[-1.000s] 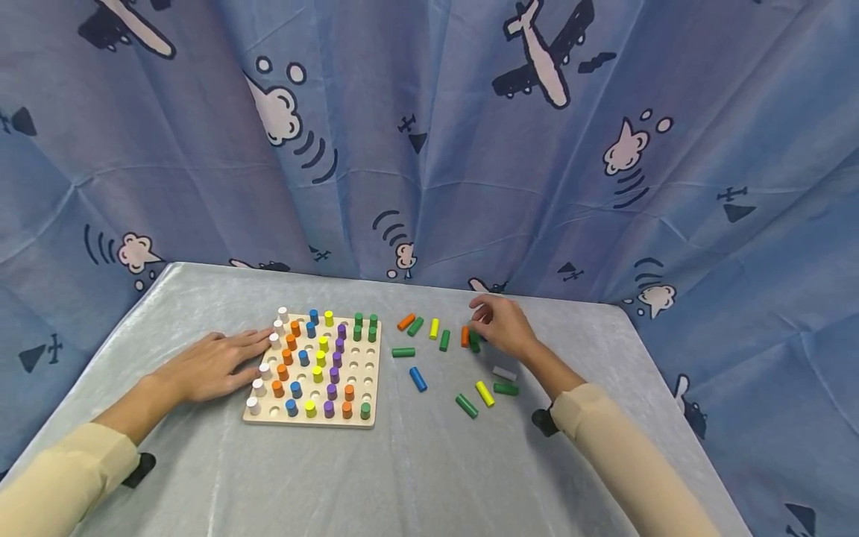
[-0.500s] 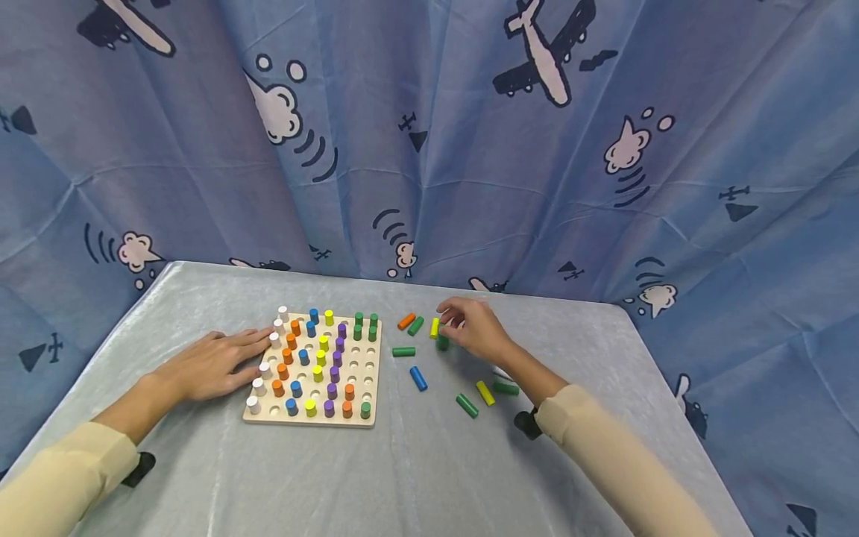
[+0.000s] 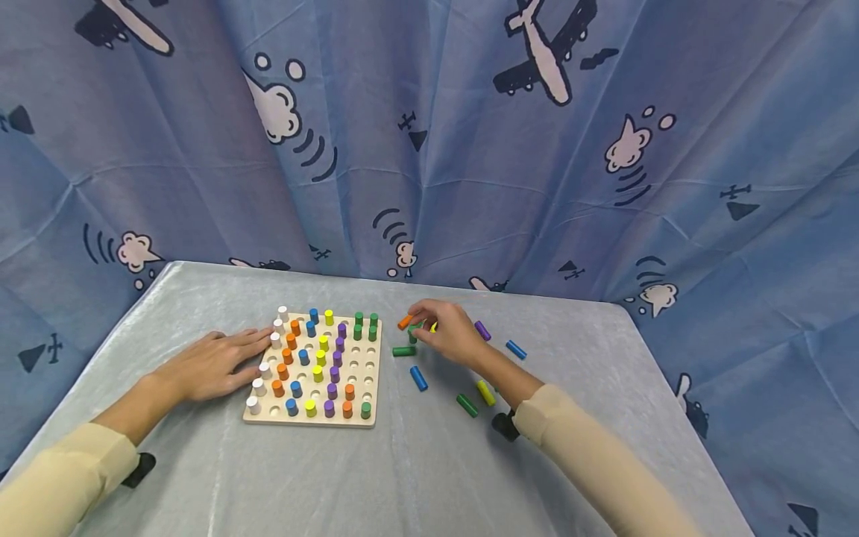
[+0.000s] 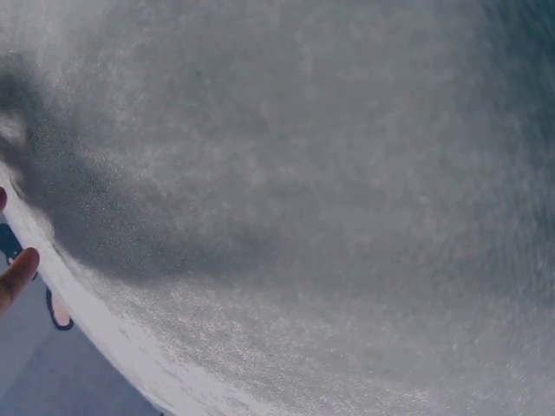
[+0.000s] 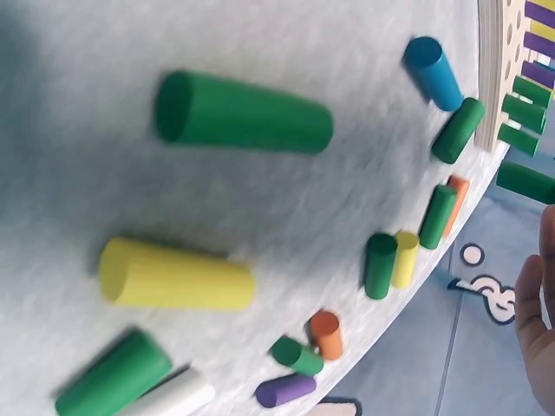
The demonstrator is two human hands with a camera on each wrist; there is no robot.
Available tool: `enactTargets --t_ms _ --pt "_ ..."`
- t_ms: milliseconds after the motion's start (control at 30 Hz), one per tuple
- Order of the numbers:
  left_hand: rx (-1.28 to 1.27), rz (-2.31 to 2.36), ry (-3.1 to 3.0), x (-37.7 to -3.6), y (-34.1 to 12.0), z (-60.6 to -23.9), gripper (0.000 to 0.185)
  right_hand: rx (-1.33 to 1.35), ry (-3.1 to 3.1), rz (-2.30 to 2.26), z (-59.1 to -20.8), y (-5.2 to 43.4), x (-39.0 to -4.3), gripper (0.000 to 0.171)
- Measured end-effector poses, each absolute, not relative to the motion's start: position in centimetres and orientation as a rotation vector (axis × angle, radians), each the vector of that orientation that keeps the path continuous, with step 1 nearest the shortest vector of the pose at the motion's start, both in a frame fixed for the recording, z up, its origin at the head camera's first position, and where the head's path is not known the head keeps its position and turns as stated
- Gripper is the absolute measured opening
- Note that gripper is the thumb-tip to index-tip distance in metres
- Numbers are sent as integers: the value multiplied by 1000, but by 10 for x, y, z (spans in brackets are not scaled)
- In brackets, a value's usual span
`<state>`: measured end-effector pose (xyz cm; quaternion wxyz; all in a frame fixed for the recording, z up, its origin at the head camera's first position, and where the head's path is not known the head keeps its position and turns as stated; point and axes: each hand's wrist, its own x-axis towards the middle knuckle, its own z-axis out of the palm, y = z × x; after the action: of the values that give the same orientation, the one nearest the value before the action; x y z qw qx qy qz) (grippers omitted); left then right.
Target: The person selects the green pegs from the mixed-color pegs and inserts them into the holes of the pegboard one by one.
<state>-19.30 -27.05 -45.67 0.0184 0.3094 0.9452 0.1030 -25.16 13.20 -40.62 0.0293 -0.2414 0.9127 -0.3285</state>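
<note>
In the head view my left hand point(image 3: 204, 365) lies flat at the left of a wooden pegboard point(image 3: 356, 423), its fingertips resting on the board's left edge. White, orange, blue, yellow, purple and green pegs stand in its holes in rows. My right hand point(image 3: 446, 332) pinches a green peg point(image 3: 412, 335) upright between thumb and finger, just right of the board. Close by lie an orange peg point(image 3: 404, 322) and a green peg point(image 3: 404, 351). The right wrist view shows the held peg jutting from the fingertips. Only two fingertips point(image 4: 22, 264) of the left hand enter its wrist view.
Loose pegs lie scattered right of the board: a blue peg point(image 3: 419, 378), a green peg point(image 3: 467, 405), a yellow peg point(image 3: 486, 393), a purple peg point(image 3: 482, 330) and another blue peg point(image 3: 516, 350). A white peg point(image 5: 173, 394) lies beside a green one. A patterned curtain point(image 3: 429, 149) hangs behind the table.
My right hand has moved left towards the board, carrying the green peg with it. Purple and blue pegs behind it have come into view. The left hand and the board have stayed put.
</note>
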Motion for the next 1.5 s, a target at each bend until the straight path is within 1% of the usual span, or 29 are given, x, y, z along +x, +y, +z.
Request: enactTargets --t_ms 300,533,733,1133,1500 --pt "972 318 2940 -193 -270 -457 59 -855 2805 -1087 -414 113 -250 27" --pt "977 312 2942 -194 -272 -460 59 -880 2760 -1138 -416 101 -247 28" --pt "977 308 2949 -194 -272 -461 59 -913 2732 -1194 -418 92 -246 27" --pt "982 325 2942 -194 -272 -460 59 -829 2784 -1208 -427 75 -242 28" --pt "982 327 2952 -194 -273 -461 59 -885 2789 -1246 -431 64 -240 28"
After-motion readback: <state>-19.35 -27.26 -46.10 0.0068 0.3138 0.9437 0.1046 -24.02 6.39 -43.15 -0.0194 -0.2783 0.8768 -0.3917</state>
